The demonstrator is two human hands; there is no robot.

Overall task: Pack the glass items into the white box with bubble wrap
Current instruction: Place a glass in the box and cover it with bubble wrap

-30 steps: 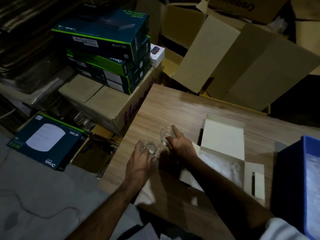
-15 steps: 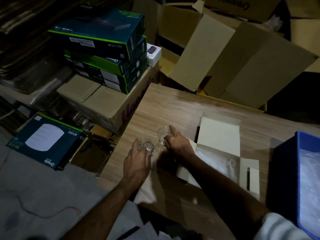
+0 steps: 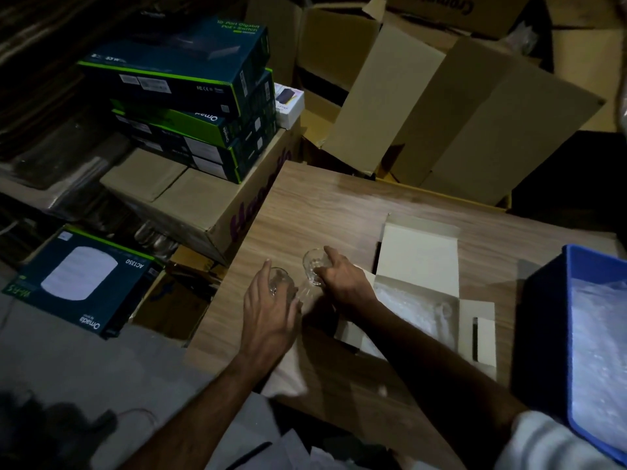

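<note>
Your left hand [image 3: 271, 310] is curled round a small clear glass [image 3: 280, 283] and your right hand [image 3: 342, 281] grips a second glass [image 3: 314, 266]; both stand near the worktop's left edge, just beside each other, possibly touching where their lower parts meet, though the dim light makes that hard to tell. Over the last second your hands have scarcely moved and neither glass has left the wooden worktop [image 3: 339, 205], so by my reading you are only just taking hold and the packing step has not begun. The white box [image 3: 417, 266] lies open just to the right of your right hand, its lid flap raised behind and bubble wrap [image 3: 414, 307] lining its inside, so either glass needs only a short carry rightwards. At the worktop's right edge a blue bin [image 3: 549, 317] holds more wrap. Beyond the far edge stand open cardboard cartons [image 3: 458, 106]
</note>
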